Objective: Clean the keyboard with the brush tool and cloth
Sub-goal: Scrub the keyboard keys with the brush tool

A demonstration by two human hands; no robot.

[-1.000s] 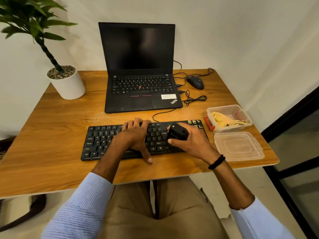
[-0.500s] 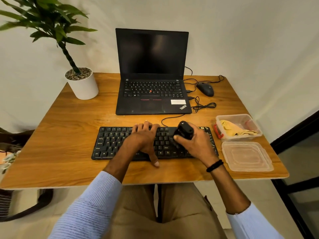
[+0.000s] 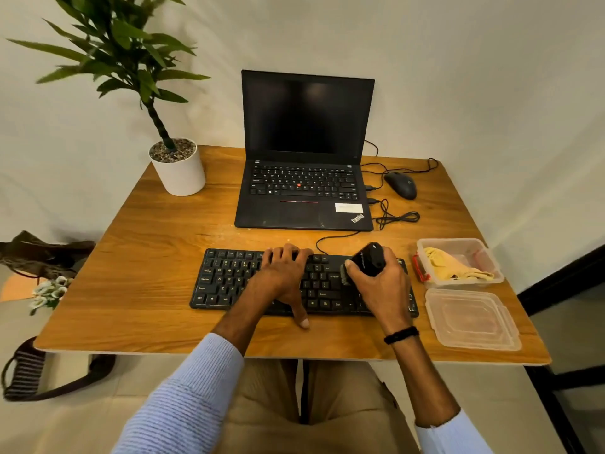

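A black keyboard [image 3: 226, 280] lies near the front of the wooden table [image 3: 147, 273]. My left hand [image 3: 283, 276] rests flat on its middle, fingers over the upper keys and thumb at the front edge. My right hand [image 3: 381, 283] grips a black brush tool [image 3: 368, 260] over the keyboard's right part, its grey bristles pointing down at the keys. A yellow cloth [image 3: 448, 267] lies crumpled in a clear plastic box [image 3: 487, 257] to the right of the keyboard.
Behind the keyboard stands an open black laptop [image 3: 304, 152], with a mouse [image 3: 401, 185] and coiled cables [image 3: 396, 217] to its right. A potted plant [image 3: 178, 168] occupies the back left corner. The box's clear lid [image 3: 471, 319] lies at the front right.
The camera has tilted up and shifted, so the scene sits lower and further right in view. My right hand with the brush has stayed over the keyboard's right part; my left hand stays put.
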